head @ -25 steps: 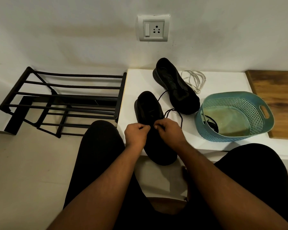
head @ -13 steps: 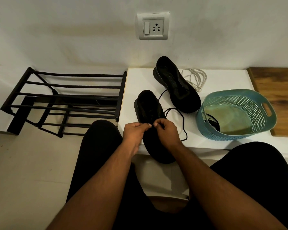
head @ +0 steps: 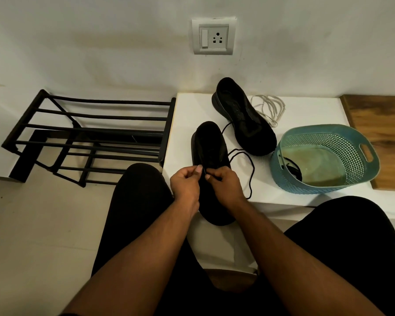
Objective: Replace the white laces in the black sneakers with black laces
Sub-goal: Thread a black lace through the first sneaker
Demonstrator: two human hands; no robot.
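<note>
Left hand (head: 185,184) and right hand (head: 224,184) meet over the near sneaker (head: 211,156), each pinching a thin black lace (head: 249,176) between fingertips; its cord loops loosely to the right across the smooth white ledge (head: 187,115). A second matte black sneaker (head: 244,117) lies behind, beside a tangle of white laces (head: 268,108). To the right, an oval teal plastic basket (head: 324,160) with perforated walls holds a dark coiled cord I cannot identify.
</note>
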